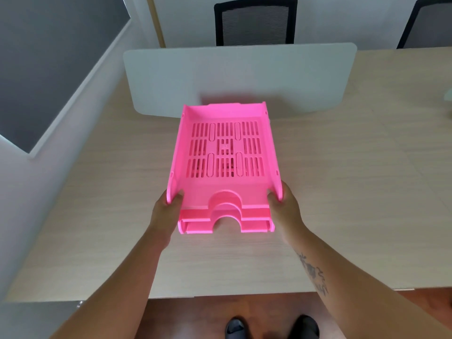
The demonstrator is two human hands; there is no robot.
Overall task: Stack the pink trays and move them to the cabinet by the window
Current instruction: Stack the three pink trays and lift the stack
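My two dark shoes (271, 327) show at the bottom edge, cut off by the frame, on the reddish floor (195, 316). Above them my two bare forearms reach out over the pale wooden desk (342, 192). My left hand (166, 211) is clamped on the near left corner of the stack of pink trays (225, 167), thumb over the side wall; my right hand (285, 206) grips the near right corner the same way, so the stack sits between my palms. I count three front lips, one under another (each with an arched cutout), so three trays nested together; whether the stack rests on the desk or is just lifted off it, I cannot tell. The lower trays are mostly hidden under the top one's slotted floor. Beyond stands one frosted divider panel (244, 74), and behind it two black mesh chairs (255, 23), the right one cut off.
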